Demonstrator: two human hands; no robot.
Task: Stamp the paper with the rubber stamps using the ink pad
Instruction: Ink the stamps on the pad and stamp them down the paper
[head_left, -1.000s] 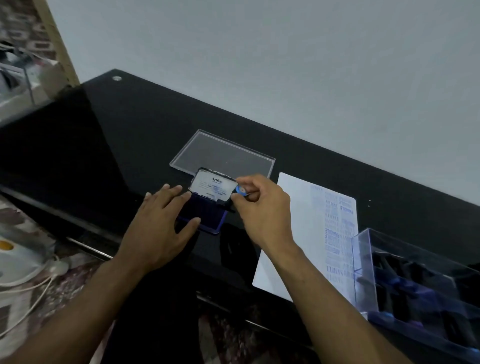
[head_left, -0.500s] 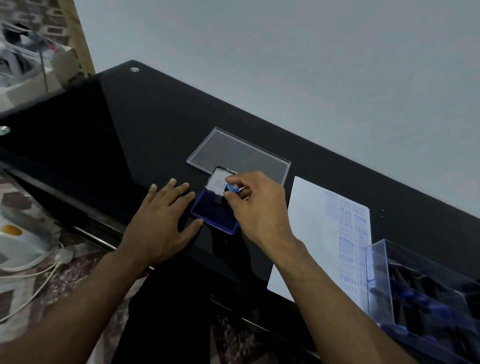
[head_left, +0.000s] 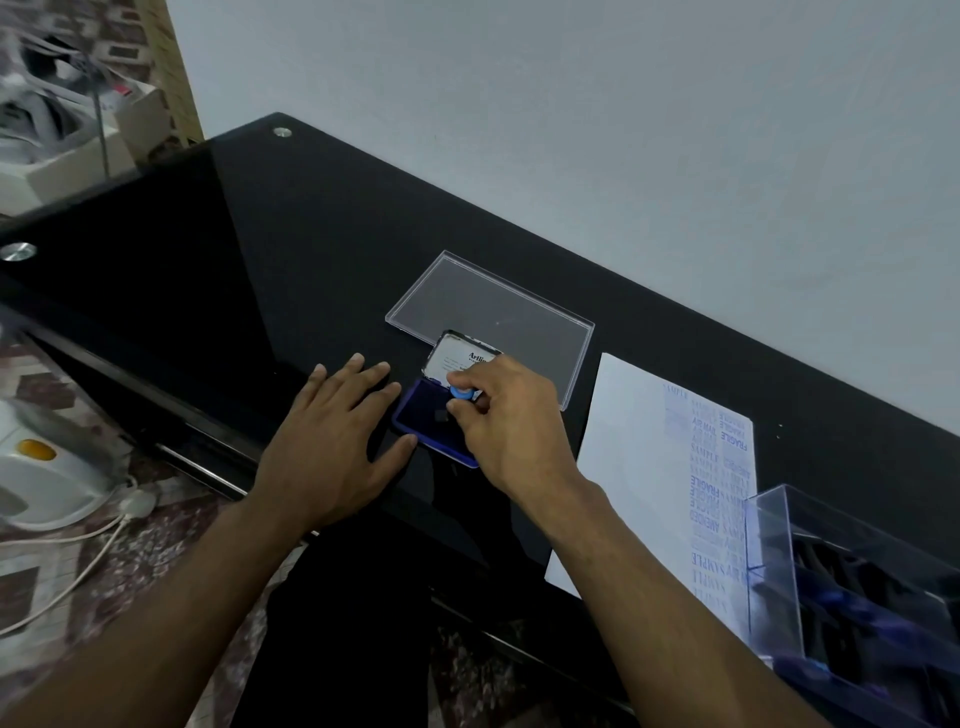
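Surface (head_left: 311, 249): black, glossy.
Paper (head_left: 639, 447): right of centre, stamped in blue.
Left hand (head_left: 332, 447): flat, fingers spread, beside ink pad.
Right hand (head_left: 511, 426): fingers pinching stamp.
Ink pad (head_left: 423, 415): centre, lid raised.
Stamp (head_left: 461, 393): blue-topped, over the pad.

We brought our right hand (head_left: 511, 415), pinching the blue-topped stamp (head_left: 461, 393), down from the raised lid (head_left: 464, 358) onto the ink pad (head_left: 428, 415). Our left thumb (head_left: 397, 451) came against the pad's near edge.
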